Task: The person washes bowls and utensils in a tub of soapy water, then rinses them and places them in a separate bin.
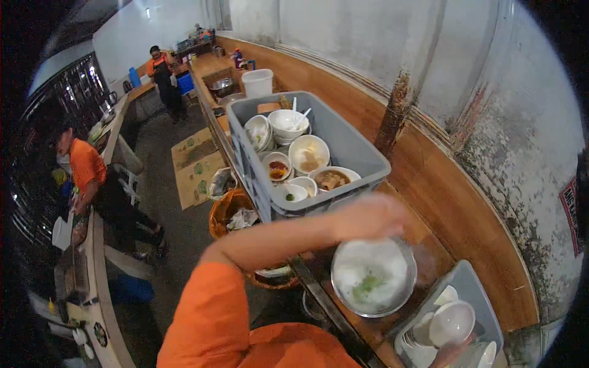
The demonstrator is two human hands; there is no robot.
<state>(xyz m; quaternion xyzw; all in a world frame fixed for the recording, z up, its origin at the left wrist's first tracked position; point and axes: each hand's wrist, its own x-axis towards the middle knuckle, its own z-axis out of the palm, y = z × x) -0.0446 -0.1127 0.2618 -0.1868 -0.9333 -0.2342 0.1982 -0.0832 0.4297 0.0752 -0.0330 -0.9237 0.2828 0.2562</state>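
My left hand (375,216), blurred, is above the far rim of a round basin (373,278) of white suds with green bits; whether it holds anything cannot be told. At the lower right my right hand (453,353), partly hidden, grips the near edge of a glossy white bowl (453,322) over a grey plastic bin (488,294). Stacked white bowls (416,333) lie in that bin. Beyond the basin, a larger grey plastic crate (368,165) holds several used white bowls (309,154), some with food remains, and white spoons (295,105).
Basin, bin and crate stand on a wooden counter (425,244) along a stained wall. An orange-lined waste basket (230,207) and flattened cardboard (198,170) lie left of it. A white tub (257,83) stands beyond the crate. Two people (94,170) are across the aisle and farther back.
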